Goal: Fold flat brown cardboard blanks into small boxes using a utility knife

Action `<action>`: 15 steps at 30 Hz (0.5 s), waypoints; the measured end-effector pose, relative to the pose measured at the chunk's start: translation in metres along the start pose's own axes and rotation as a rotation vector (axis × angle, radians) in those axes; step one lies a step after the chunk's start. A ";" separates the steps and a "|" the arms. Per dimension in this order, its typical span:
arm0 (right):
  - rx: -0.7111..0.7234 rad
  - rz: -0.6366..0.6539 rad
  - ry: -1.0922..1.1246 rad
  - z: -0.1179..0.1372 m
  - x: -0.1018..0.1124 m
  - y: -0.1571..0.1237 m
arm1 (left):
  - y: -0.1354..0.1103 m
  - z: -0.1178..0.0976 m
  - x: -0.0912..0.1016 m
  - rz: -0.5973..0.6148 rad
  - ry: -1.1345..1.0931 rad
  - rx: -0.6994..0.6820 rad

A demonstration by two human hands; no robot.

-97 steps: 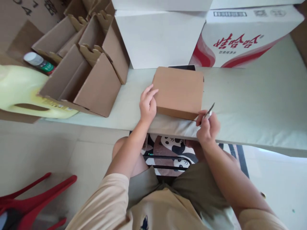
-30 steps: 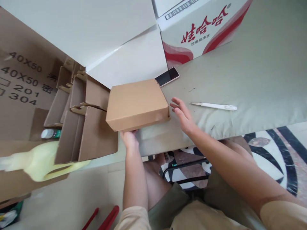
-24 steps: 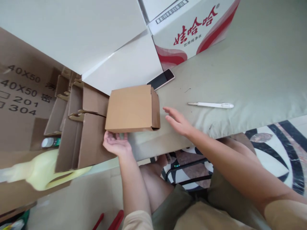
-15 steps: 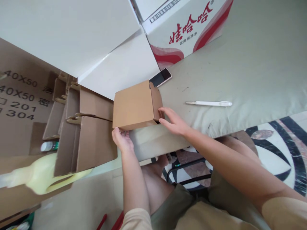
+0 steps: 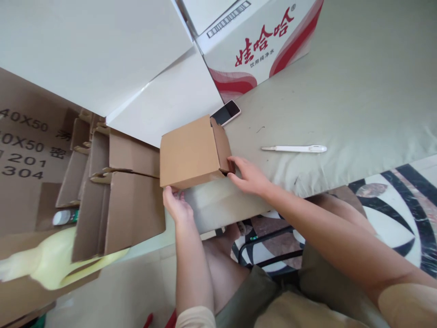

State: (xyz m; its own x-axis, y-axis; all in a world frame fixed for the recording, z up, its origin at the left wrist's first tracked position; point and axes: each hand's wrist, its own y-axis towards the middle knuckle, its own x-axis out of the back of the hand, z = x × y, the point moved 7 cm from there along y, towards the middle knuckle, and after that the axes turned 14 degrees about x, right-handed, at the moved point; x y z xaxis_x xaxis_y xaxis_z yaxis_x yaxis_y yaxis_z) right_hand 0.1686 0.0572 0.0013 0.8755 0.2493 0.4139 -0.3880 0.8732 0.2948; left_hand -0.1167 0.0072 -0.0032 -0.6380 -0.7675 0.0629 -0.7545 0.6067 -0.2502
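A small brown cardboard box lies at the near edge of the cloth-covered table, its right end showing folded flaps. My left hand grips its near left corner from below, thumb up against the front edge and the other fingers partly hidden under it. At the right end, my right hand holds the near corner, with fingertips on the end flap and the thumb lower down by a dark gap. Behind the box lies a phone, partly covered by it. To the right rests a white slim utility knife.
Folded brown cartons stand close on the left, beside a pale yellow jug and a white-capped bottle. Large white boxes and a red-and-white water carton border the back. A patterned floor shows below the table.
The view has shifted slightly, so the surroundings sit a little further left. Both hands keep their places on the box, which shows no clear movement on the table.
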 end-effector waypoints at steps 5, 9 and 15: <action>0.026 0.037 -0.023 0.002 0.001 -0.003 | -0.001 -0.004 -0.001 0.044 -0.033 -0.061; 0.006 0.042 -0.042 0.000 0.004 -0.004 | -0.001 -0.002 -0.005 0.078 -0.031 -0.019; 0.005 0.021 -0.033 0.002 0.006 -0.004 | -0.006 -0.002 -0.016 0.077 -0.205 0.129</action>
State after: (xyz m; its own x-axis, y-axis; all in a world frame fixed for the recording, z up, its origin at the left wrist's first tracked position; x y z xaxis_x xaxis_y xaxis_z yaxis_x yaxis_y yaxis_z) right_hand 0.1746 0.0545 0.0039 0.8570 0.2535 0.4486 -0.4079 0.8658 0.2900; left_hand -0.1023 0.0162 -0.0009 -0.6385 -0.7538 -0.1552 -0.6705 0.6438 -0.3687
